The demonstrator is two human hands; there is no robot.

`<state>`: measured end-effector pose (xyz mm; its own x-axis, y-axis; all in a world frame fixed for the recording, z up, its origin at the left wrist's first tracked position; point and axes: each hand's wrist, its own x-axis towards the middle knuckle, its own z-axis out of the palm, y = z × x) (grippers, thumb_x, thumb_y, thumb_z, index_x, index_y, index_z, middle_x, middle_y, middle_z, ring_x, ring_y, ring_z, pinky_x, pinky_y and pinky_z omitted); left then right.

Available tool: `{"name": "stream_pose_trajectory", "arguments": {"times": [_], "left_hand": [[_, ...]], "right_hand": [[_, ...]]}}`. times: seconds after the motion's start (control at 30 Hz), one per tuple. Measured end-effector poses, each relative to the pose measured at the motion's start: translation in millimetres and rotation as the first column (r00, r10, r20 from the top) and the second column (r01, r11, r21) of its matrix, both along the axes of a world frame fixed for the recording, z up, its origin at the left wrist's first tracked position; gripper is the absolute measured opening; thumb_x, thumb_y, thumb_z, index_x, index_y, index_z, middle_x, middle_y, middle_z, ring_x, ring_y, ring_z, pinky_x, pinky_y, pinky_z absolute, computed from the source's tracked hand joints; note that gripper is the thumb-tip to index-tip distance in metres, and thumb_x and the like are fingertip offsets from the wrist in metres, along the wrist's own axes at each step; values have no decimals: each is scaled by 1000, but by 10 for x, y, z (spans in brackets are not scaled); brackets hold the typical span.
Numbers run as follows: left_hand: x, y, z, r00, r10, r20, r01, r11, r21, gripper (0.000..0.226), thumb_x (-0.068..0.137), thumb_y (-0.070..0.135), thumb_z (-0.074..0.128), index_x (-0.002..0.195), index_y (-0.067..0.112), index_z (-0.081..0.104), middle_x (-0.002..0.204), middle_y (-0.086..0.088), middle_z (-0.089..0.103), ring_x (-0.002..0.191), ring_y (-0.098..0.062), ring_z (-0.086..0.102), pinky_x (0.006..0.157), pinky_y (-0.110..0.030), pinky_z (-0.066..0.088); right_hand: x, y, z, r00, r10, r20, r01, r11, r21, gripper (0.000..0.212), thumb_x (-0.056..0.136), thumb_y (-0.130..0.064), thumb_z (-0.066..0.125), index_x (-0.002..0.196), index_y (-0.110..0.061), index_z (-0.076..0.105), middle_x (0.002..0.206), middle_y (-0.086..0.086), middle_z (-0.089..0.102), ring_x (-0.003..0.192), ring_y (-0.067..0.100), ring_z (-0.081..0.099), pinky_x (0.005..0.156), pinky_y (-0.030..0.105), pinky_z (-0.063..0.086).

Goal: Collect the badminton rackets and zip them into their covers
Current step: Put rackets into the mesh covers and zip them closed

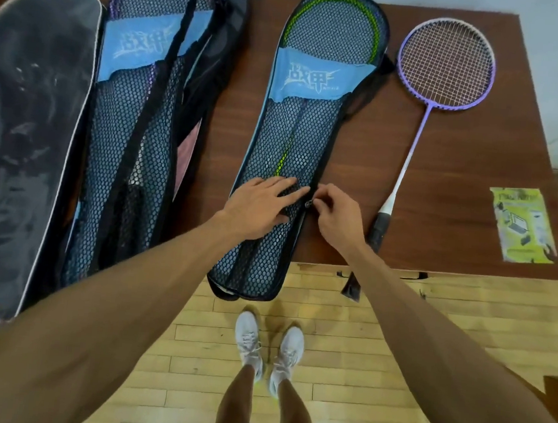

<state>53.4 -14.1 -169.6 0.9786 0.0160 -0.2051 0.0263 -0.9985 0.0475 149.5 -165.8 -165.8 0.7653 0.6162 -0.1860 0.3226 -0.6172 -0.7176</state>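
Note:
A black mesh racket cover (308, 126) with a blue label lies lengthwise in the middle of the brown table (461, 153). A green racket (336, 3) shows through its mesh. My left hand (259, 204) lies flat on the cover's lower half, fingers straight. My right hand (336, 213) pinches the zipper pull (308, 204) on the cover's right edge. A purple racket (447, 64) lies bare on the table to the right, with its black grip (380, 228) near the front edge.
At the left, a second mesh cover (131, 151) holds a purple-framed racket beside a large dark racket bag (27, 142); both overhang the table front. A yellow-green leaflet (521, 225) lies at the right. Below the table edge are wooden floor and my white shoes.

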Motion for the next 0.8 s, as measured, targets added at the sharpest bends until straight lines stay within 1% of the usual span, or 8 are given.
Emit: {"name": "stream_pose_trajectory", "arguments": {"times": [0.13,0.27,0.33,0.47,0.57,0.63,0.7,0.8], "left_hand": [[-40,76,1,997,81,1,-81,997,-8,71,95,46,45,151,32,4,157,-3,21,139,-23,28,108,-38,30],[11,99,-35,997,71,-6,-71,997,32,70,94,47,45,151,33,6,157,-4,19,136,-24,29,105,-38,33],[46,97,-31,998,65,-11,-64,997,52,68,95,47,43,151,34,7,157,-4,18,135,-24,30,104,-38,33],[61,88,-24,997,70,-36,-67,995,75,67,95,48,42,151,34,7,157,-5,17,136,-25,28,106,-40,33],[57,95,-26,997,60,-45,-56,994,92,68,95,47,43,151,33,6,156,-5,18,136,-26,29,105,-40,35],[66,87,-24,997,62,-52,-57,994,93,69,95,46,44,151,32,7,156,-6,18,136,-27,28,104,-41,35],[80,74,-24,996,72,-52,-67,994,91,69,95,45,45,151,32,7,156,-6,18,137,-27,28,105,-41,35],[78,82,-35,996,75,-48,-70,993,95,69,95,43,47,151,32,8,156,-6,18,137,-27,28,104,-42,35]], "right_hand": [[120,143,-12,994,107,10,-107,994,-14,10,90,-9,56,93,-13,65,106,4,69,103,27,59,87,32,43],[141,101,-48,985,150,87,-142,985,-96,8,89,-11,58,90,-15,65,97,5,64,93,22,56,78,26,37],[66,-1,-59,980,170,100,-156,978,-136,8,90,-11,56,91,-14,64,96,4,65,93,23,56,77,26,35],[-305,-140,-81,945,317,80,-302,940,-157,12,89,-7,55,91,-14,64,95,1,67,90,24,54,81,37,39],[-600,-303,-96,917,399,13,-394,911,-125,12,90,-7,56,88,-16,64,90,-4,65,83,17,47,79,39,39],[-761,-454,-104,908,418,-28,-419,902,-108,11,90,-8,57,90,-14,66,90,-4,66,84,17,48,77,34,38],[-863,-573,-70,928,363,-79,-368,928,-64,10,89,-7,59,91,-12,68,87,-7,63,82,11,48,75,25,35],[-924,-622,36,945,311,-98,-314,949,-16,7,87,-10,63,88,-11,70,80,-13,59,69,0,48,66,11,34]]}}
